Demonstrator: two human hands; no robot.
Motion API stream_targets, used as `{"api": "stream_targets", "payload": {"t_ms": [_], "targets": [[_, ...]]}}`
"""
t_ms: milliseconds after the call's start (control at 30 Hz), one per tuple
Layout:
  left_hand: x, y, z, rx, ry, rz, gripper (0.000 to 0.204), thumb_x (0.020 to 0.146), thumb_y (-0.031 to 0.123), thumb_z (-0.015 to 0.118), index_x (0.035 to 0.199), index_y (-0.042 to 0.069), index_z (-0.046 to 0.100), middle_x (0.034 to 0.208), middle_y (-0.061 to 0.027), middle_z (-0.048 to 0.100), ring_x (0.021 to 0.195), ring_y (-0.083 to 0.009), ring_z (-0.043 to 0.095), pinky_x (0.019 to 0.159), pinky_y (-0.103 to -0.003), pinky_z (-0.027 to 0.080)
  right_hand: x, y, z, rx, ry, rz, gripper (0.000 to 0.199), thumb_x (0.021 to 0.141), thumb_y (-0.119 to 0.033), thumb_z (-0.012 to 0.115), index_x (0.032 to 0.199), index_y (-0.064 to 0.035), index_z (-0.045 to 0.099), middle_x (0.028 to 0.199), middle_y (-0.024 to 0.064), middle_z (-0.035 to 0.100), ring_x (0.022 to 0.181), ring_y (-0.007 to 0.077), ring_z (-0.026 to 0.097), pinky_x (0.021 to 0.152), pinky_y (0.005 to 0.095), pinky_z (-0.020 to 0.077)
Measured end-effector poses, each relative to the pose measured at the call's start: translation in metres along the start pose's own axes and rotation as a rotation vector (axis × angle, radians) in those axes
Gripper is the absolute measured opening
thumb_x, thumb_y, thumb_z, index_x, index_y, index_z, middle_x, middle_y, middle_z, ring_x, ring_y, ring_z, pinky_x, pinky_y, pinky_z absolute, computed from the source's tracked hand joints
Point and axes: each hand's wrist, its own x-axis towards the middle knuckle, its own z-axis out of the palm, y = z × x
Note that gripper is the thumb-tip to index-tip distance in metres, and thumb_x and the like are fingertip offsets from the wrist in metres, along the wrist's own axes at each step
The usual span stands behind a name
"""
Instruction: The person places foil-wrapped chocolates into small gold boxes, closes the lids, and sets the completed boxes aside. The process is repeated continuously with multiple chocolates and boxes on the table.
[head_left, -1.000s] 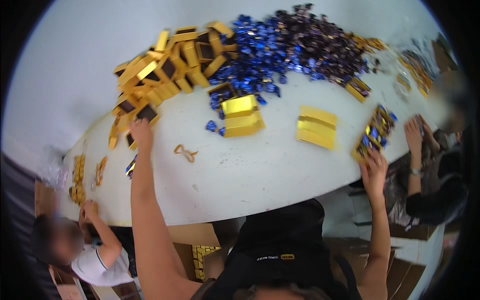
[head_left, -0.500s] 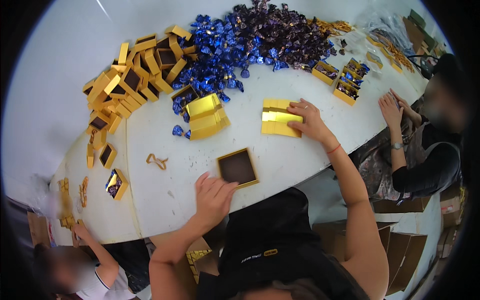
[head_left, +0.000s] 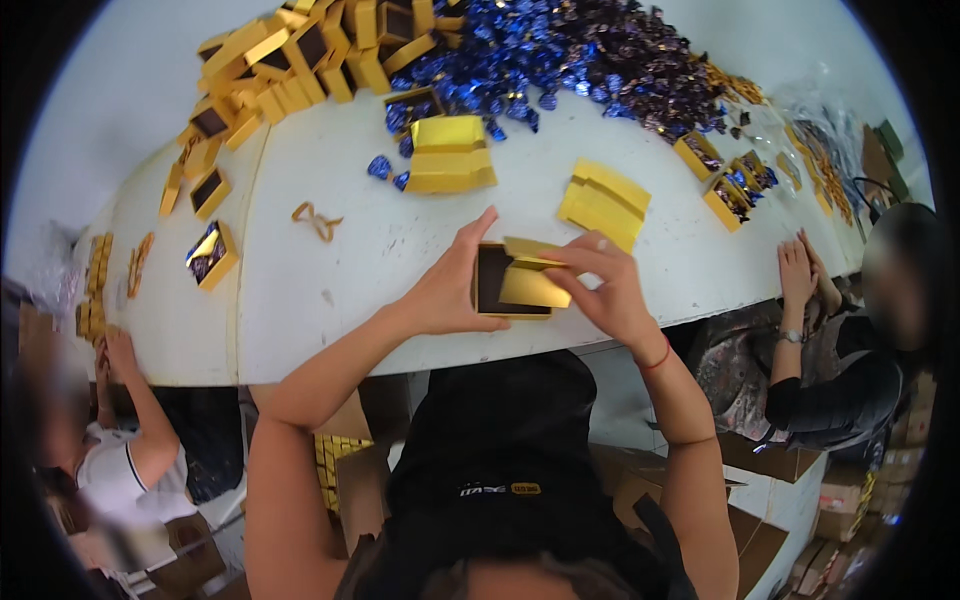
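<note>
My left hand (head_left: 447,288) grips the left side of a gold box (head_left: 490,283) with a dark inside, thumb at the near edge and fingers at the far one. My right hand (head_left: 608,292) pinches a folded shiny gold card liner (head_left: 532,289) over the box's right part; I cannot tell how deep it sits. Just beyond, a stack of gold card liners (head_left: 605,203) lies flat, tilted on the table. Another gold liner stack (head_left: 450,160) rests farther left, beside blue foil-wrapped sweets (head_left: 379,167) and an open gold box (head_left: 412,106).
Heaped gold boxes (head_left: 320,50) stand at the far left, beside piles of blue sweets (head_left: 530,50) and dark purple sweets (head_left: 640,70). Filled boxes (head_left: 728,200) stand right, one filled box (head_left: 212,255) left. A gold ribbon loop (head_left: 318,222) lies left. Co-workers sit at both sides.
My right hand has taken a gold liner and brought it left over the box. My left hand has closed on the box's side. The view has shifted, and the right liner stack sits turned.
</note>
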Motion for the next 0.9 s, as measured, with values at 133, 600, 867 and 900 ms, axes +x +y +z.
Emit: {"api": "stream_targets", "payload": {"t_ms": [133, 600, 867, 900], "targets": [[-0.003, 0.000, 0.005, 0.138, 0.029, 0.035, 0.128, 0.062, 0.028, 0.092, 0.156, 0.005, 0.008, 0.154, -0.0242, 0.028, 0.138, -0.0405, 0.038, 0.115, -0.042, 0.035, 0.013, -0.002, 0.022, -0.342, -0.275, -0.177, 0.012, 0.080, -0.008, 0.073, 0.092, -0.0073, 0.073, 0.075, 0.0081, 0.065, 0.076, 0.0278, 0.063, 0.066, 0.0387, 0.0517], [-0.011, -0.005, 0.000, 0.251, 0.130, -0.010, 0.036, 0.080, 0.031, 0.079, 0.099, 0.006, 0.061, 0.135, -0.0152, 0.052, 0.120, -0.0352, 0.053, 0.097, -0.042, 0.046, 0.087, 0.021, 0.012, 0.025, -0.786, 0.024, 0.016, 0.090, -0.018, 0.068, 0.088, -0.0048, 0.076, 0.080, 0.0152, 0.072, 0.077, 0.0273, 0.070, 0.074, 0.0377, 0.0543], [0.000, -0.011, 0.005, 0.263, 0.222, 0.077, 0.026, 0.083, 0.030, 0.074, 0.077, 0.006, 0.065, 0.118, -0.0116, 0.060, 0.113, -0.0319, 0.055, 0.103, -0.043, 0.039, 0.223, 0.199, 0.022, -0.892, -0.227, -0.155, 0.037, 0.080, 0.000, 0.062, 0.114, -0.0109, 0.069, 0.115, 0.0093, 0.067, 0.109, 0.0323, 0.060, 0.091, 0.0444, 0.0510], [-0.006, -0.012, 0.002, 0.279, 0.216, 0.064, 0.024, 0.083, 0.028, 0.074, 0.079, 0.006, 0.066, 0.119, -0.0117, 0.061, 0.114, -0.0322, 0.054, 0.103, -0.043, 0.039, 0.224, 0.188, 0.027, -0.934, -0.209, -0.160, 0.025, 0.082, -0.004, 0.063, 0.104, -0.0113, 0.073, 0.102, 0.0090, 0.067, 0.104, 0.0309, 0.061, 0.089, 0.0432, 0.0512]]}}
